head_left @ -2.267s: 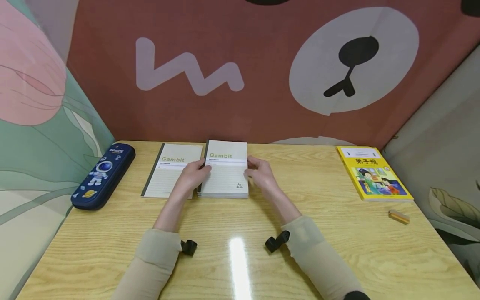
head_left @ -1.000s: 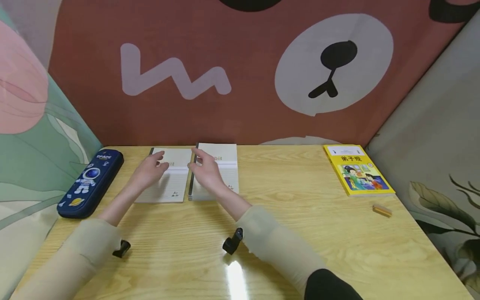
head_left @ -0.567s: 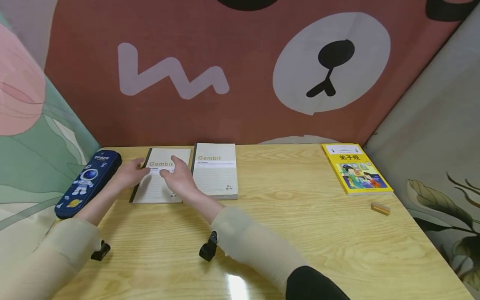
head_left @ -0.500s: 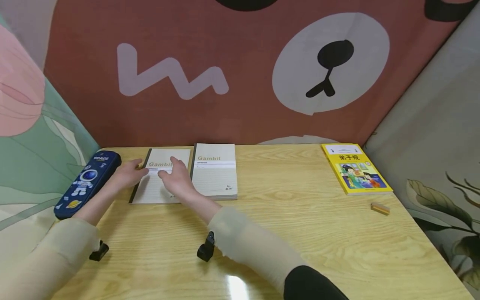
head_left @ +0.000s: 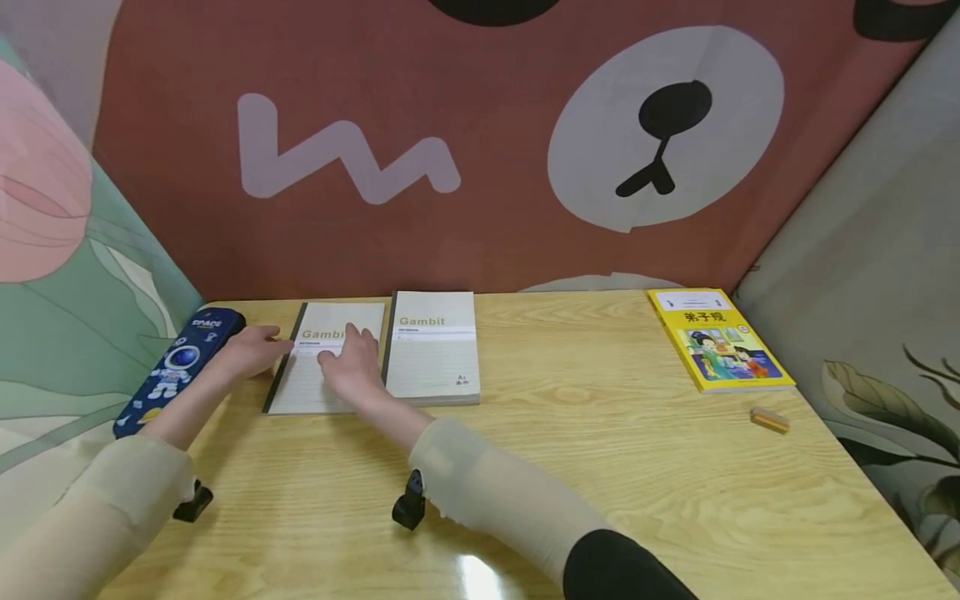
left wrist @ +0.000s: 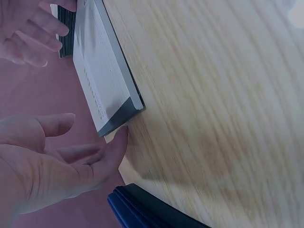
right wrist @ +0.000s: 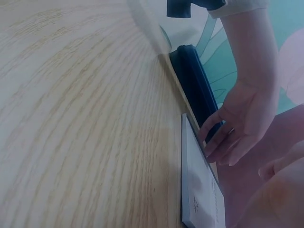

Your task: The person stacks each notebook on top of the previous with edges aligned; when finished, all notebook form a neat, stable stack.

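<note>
Two piles of Gambit notebooks lie side by side at the table's back edge. The left notebook (head_left: 307, 387) has a dark spine and a pale cover. My left hand (head_left: 251, 352) is beside that spine, thumb tip right at its edge and fingers loosely spread, as the left wrist view shows. Over the same notebook's right half hovers my right hand (head_left: 354, 367), fingers extended and thumb apart, hiding part of its cover. Neither hand grips anything. The right notebook stack (head_left: 431, 358) is thicker and stands just past my right hand.
A navy astronaut pencil case (head_left: 176, 362) lies slanted at the left, partly behind my left forearm. On the right are a yellow picture-cover book (head_left: 723, 346) and a small eraser-like block (head_left: 769, 420). A fabric backdrop (head_left: 510, 242) rises behind the table (head_left: 600, 458).
Both hands were at the sides of the right stack; they left it and moved left to the left notebook. Lately the left hand has come lower beside the spine.
</note>
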